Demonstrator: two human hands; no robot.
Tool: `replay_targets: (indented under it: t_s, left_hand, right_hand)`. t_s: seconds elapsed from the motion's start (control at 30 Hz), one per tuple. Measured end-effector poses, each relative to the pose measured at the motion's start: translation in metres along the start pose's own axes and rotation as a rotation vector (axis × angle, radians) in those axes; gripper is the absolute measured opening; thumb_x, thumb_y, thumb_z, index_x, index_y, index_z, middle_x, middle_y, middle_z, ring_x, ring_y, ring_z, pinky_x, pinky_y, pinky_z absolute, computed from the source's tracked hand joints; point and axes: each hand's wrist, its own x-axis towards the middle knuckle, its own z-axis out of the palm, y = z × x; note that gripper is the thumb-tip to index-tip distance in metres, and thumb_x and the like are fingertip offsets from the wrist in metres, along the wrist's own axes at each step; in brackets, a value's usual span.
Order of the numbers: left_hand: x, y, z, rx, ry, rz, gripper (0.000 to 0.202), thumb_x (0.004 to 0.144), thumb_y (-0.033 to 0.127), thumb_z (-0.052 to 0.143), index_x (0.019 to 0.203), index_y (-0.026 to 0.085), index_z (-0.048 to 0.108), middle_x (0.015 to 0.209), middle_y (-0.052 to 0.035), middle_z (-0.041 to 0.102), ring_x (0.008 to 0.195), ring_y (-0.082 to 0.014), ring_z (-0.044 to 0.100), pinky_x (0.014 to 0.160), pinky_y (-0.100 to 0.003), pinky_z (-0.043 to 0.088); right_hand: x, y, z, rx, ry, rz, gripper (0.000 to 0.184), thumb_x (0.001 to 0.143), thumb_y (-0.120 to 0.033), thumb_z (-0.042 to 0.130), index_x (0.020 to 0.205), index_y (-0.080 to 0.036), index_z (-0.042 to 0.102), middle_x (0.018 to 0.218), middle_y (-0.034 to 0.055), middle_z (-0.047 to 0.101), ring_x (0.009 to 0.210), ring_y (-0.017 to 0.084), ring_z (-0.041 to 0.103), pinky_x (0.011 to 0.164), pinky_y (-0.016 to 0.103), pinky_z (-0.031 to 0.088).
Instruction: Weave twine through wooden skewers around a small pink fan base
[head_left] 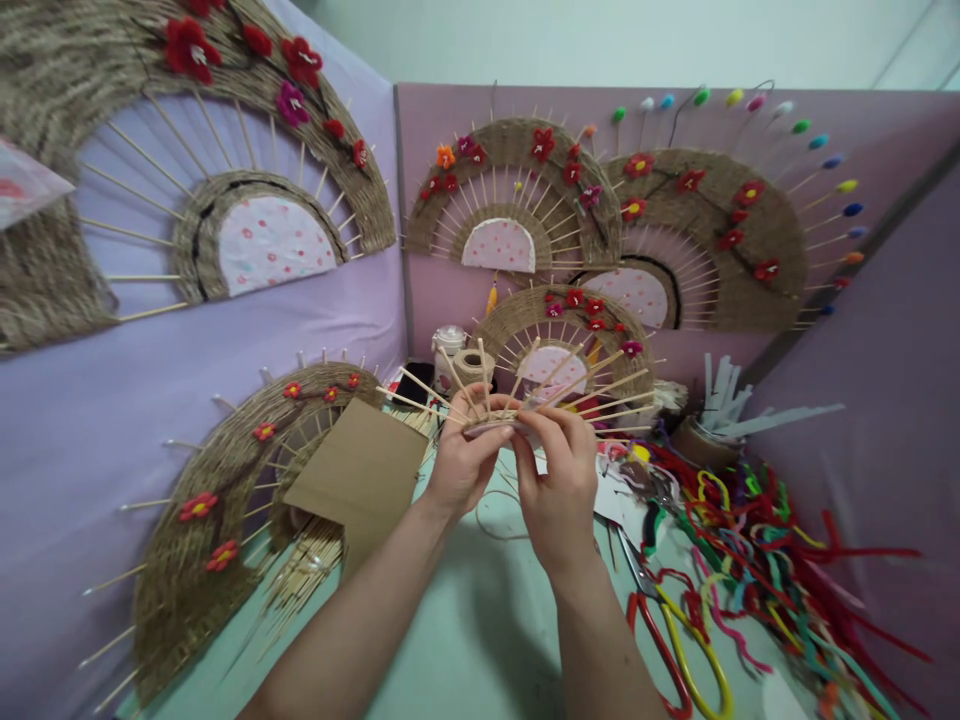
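Above the table, both my hands hold a small stick fan frame, with pale wooden sticks spreading outward from a half-round base. My left hand grips the base from the left, thumb along its near edge and fingers behind the sticks. At the base's right side, my right hand pinches with thumb and fingertips; whether a strand is between them is too small to make out. A thin loop of twine lies on the table below my hands.
Finished twine fans with red flowers hang on the walls and lean around the table. Cardboard and loose sticks lie left. Scissors and tangled pipe cleaners lie right. A twine roll stands behind.
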Motion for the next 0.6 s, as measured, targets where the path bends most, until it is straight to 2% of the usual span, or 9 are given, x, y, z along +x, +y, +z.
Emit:
replay_targets:
  t_s: [0.07, 0.17, 0.33, 0.47, 0.53, 0.6]
  left_hand:
    - [0.002, -0.001, -0.004, 0.031, -0.036, -0.033, 0.048, 0.066, 0.012, 0.073, 0.11, 0.024, 0.056, 0.103, -0.0031, 0.066, 0.096, -0.0142, 0.062, 0.09, -0.03, 0.044]
    - [0.004, -0.001, -0.008, 0.09, -0.061, -0.094, 0.036, 0.067, 0.015, 0.074, 0.102, 0.018, 0.066, 0.106, -0.0078, 0.068, 0.099, -0.0173, 0.063, 0.091, -0.03, 0.045]
    - [0.007, 0.004, -0.009, 0.1, -0.028, -0.03, 0.027, 0.07, 0.016, 0.072, 0.097, 0.018, 0.07, 0.104, -0.0069, 0.07, 0.09, -0.0156, 0.065, 0.086, -0.029, 0.048]
    - [0.008, 0.006, -0.009, 0.113, -0.012, 0.003, 0.026, 0.07, 0.017, 0.072, 0.096, 0.019, 0.07, 0.103, -0.0067, 0.071, 0.087, -0.0146, 0.065, 0.083, -0.028, 0.049]
    - [0.008, 0.006, -0.01, 0.128, -0.005, 0.009, 0.027, 0.069, 0.018, 0.073, 0.096, 0.019, 0.07, 0.103, -0.0073, 0.071, 0.086, -0.0152, 0.066, 0.083, -0.029, 0.049]
    - [0.008, 0.005, -0.011, 0.137, -0.004, 0.014, 0.028, 0.068, 0.02, 0.074, 0.095, 0.019, 0.07, 0.103, -0.0081, 0.071, 0.085, -0.0164, 0.066, 0.083, -0.031, 0.05]
  right_hand:
    - [0.0, 0.001, -0.001, 0.008, -0.015, 0.005, 0.023, 0.087, -0.016, 0.053, 0.108, -0.024, 0.059, 0.104, 0.0082, 0.057, 0.101, 0.022, 0.052, 0.09, 0.043, 0.044]
    - [0.002, 0.003, -0.001, 0.052, -0.028, 0.007, 0.024, 0.087, -0.016, 0.051, 0.108, -0.024, 0.058, 0.106, 0.0083, 0.058, 0.103, 0.022, 0.053, 0.091, 0.044, 0.044]
    - [0.005, 0.008, -0.002, 0.081, 0.068, 0.064, 0.021, 0.086, -0.017, 0.054, 0.106, -0.02, 0.056, 0.106, 0.0098, 0.056, 0.104, 0.021, 0.053, 0.091, 0.041, 0.045]
    - [0.005, 0.015, -0.004, 0.067, 0.02, 0.136, 0.007, 0.086, -0.021, 0.054, 0.09, -0.019, 0.059, 0.093, 0.0072, 0.058, 0.093, 0.021, 0.055, 0.082, 0.038, 0.046]
    - [0.005, 0.018, -0.005, 0.138, -0.01, 0.232, 0.008, 0.086, -0.024, 0.054, 0.083, -0.019, 0.059, 0.085, 0.0046, 0.059, 0.084, 0.018, 0.056, 0.076, 0.034, 0.046]
    - [0.005, 0.019, -0.007, 0.284, -0.058, 0.395, 0.011, 0.086, -0.029, 0.054, 0.082, -0.019, 0.058, 0.077, 0.0018, 0.059, 0.073, 0.016, 0.056, 0.067, 0.029, 0.046]
